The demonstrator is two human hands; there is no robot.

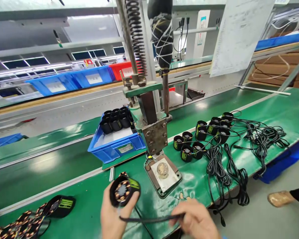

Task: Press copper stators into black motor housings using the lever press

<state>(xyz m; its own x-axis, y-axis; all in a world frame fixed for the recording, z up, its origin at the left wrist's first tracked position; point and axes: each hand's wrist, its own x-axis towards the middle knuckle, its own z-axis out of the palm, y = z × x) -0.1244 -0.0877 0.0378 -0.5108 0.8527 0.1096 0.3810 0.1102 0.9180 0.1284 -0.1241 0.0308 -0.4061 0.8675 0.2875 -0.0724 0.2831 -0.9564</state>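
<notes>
Nearest the camera, the right hand (198, 221) pinched the black cable (151, 219), which ran almost level leftward to the left hand (113, 215). That hand was closed around a round black motor part (123, 191), held up just left of the press base (164, 176).

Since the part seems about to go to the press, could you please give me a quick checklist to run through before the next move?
1. Left hand grips the black motor part: ok.
2. Right hand holds its black cable: ok.
3. Press base plate free of other parts: ok, only the round fixture shows.
4. Cable clear of the base plate: ok.
5. Press ram raised above the plate: ok.
6. Winding seated properly inside the part: cannot tell.
</notes>
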